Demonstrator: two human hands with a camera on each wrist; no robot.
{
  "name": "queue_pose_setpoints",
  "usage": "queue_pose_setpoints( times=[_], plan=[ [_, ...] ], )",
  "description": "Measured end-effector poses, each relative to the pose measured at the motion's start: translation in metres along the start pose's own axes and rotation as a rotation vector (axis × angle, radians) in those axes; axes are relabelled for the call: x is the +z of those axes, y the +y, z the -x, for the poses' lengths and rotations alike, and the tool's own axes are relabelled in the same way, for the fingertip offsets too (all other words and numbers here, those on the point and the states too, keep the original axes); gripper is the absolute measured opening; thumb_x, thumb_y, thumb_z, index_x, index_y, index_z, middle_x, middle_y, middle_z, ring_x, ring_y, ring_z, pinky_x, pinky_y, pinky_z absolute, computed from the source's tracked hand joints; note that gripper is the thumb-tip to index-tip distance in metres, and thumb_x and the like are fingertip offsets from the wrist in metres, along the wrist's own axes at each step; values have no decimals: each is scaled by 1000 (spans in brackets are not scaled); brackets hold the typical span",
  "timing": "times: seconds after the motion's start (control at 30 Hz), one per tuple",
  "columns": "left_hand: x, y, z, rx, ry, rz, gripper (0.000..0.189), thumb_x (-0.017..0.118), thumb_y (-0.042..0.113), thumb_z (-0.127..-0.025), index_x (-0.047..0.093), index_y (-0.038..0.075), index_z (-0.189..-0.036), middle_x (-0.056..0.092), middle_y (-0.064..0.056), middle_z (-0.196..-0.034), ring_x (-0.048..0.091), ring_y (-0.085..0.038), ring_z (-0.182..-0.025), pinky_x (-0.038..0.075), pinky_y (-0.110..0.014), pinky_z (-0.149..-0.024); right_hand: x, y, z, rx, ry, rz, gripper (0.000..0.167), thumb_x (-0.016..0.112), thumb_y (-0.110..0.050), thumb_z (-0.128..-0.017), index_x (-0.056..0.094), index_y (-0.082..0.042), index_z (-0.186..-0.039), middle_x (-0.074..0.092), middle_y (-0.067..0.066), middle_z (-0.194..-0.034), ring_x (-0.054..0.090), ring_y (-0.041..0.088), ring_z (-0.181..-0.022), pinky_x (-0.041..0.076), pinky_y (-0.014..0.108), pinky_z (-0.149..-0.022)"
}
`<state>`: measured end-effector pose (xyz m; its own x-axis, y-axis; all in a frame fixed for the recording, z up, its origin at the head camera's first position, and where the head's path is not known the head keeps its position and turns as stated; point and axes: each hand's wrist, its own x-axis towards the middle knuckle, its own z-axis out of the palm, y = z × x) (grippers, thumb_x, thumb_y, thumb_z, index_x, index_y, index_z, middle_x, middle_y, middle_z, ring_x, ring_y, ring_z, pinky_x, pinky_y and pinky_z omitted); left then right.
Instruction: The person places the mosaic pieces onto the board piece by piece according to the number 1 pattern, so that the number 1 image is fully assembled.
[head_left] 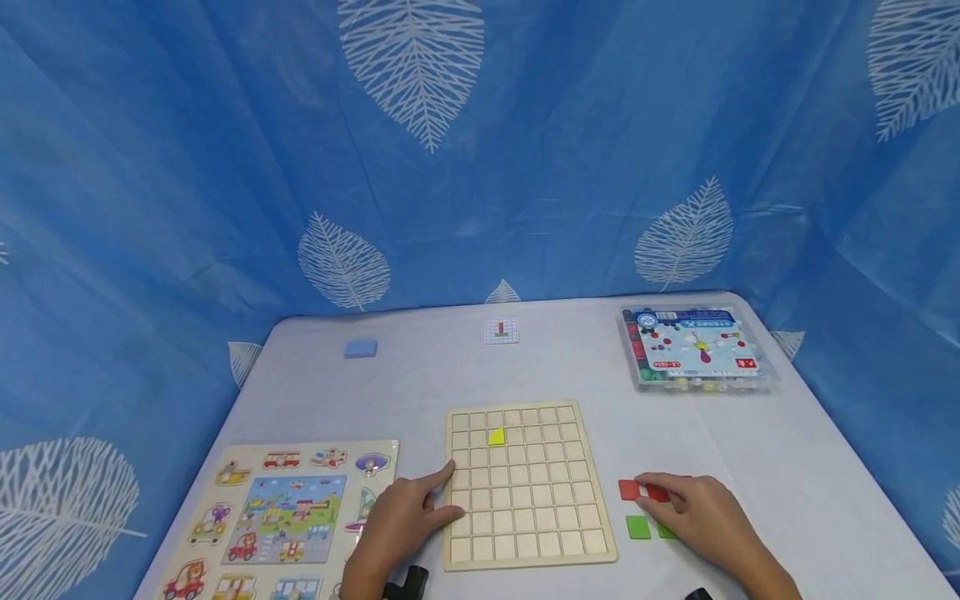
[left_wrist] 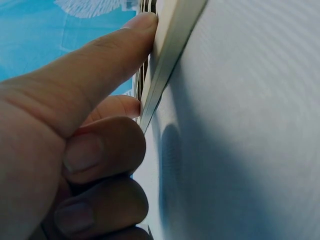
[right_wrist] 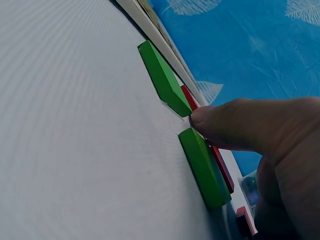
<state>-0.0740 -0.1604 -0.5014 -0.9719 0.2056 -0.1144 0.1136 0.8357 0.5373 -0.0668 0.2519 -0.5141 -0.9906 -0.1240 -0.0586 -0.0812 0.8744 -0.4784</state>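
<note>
A wooden grid board [head_left: 532,544] lies flat, with one yellow tile [head_left: 497,437] of slanted top in its second row. My left hand [head_left: 401,515] rests its thumb and index fingertips along the board's left edge; in the left wrist view the thumb [left_wrist: 107,55] meets the edge and the other fingers curl below. To the right of the board, my right hand [head_left: 701,510] pinches a red square tile [head_left: 657,492] between thumb and index finger. Another red tile [head_left: 628,490] lies left of it. Green square tiles [head_left: 638,527] sit on the near side, one partly hidden by the hand.
A picture puzzle board [head_left: 360,458] lies at the left. Toward the back are a blue block [head_left: 361,348], a small pattern card [head_left: 502,331] with a red and green figure, and a clear plastic box [head_left: 697,348] of coloured parts. Blue curtain [head_left: 480,225] surrounds the white table.
</note>
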Motion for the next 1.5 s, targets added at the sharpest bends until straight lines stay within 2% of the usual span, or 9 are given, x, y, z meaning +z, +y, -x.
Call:
queue_pose_setpoints(
  times=[0.2, 0.47, 0.7, 0.83, 1.17, 1.5],
  plan=[
    [0, 0, 0, -9, -5, 4, 70, 79, 53, -83, 64, 21, -142, 44, 12, -54, 33, -5, -47, 29, -26, -46, -1, -1, 1, -3, 16, -7, 32, 84, -35, -85, 80, -22, -114, 32, -10, -50, 27, 6, -50, 31, 26, -58],
    [1, 1, 0, -7, 5, 1, 69, 80, 53, -82, 65, 21, -142, 43, 12, -54, 33, -4, -47, 29, -25, -46, 0, 1, 1, -51, 94, -11, 28, 86, -35, -83, 81, -24, -108, 30, -13, -49, 25, 4, -48, 25, 23, -52],
    [1, 0, -1, -5, 1, 1, 69, 79, 54, -82, 65, 21, -141, 44, 13, -54, 34, -4, -47, 29, -25, -46, -9, -6, 3, -35, 84, -135, 27, 86, -32, -84, 80, -21, -108, 31, -12, -49, 27, 5, -45, 27, 23, -48],
    [1, 0, -1, -1, -1, 5, 69, 79, 54, -83, 65, 21, -142, 44, 13, -54, 34, -4, -48, 29, -25, -46, -16, -11, 2, -48, 103, -174, 25, 87, -30, -83, 80, -23, -106, 31, -12, -50, 31, 5, -43, 30, 23, -47],
    [1, -2, 1, 19, -2, 32, 69, 79, 53, -83, 64, 21, -142, 44, 13, -55, 34, -4, -47, 30, -25, -45, -22, -24, -10, -180, 150, -155, 23, 87, -30, -84, 80, -26, -105, 29, -18, -50, 28, 2, -45, 29, 22, -47],
    [1, -2, 1, 27, 5, 43, 70, 80, 53, -82, 64, 21, -142, 44, 13, -55, 34, -4, -46, 30, -25, -45, -21, -38, -28, -216, 155, -125, 26, 86, -29, -85, 80, -23, -109, 29, -17, -49, 29, 3, -44, 29, 23, -47]
  ],
)
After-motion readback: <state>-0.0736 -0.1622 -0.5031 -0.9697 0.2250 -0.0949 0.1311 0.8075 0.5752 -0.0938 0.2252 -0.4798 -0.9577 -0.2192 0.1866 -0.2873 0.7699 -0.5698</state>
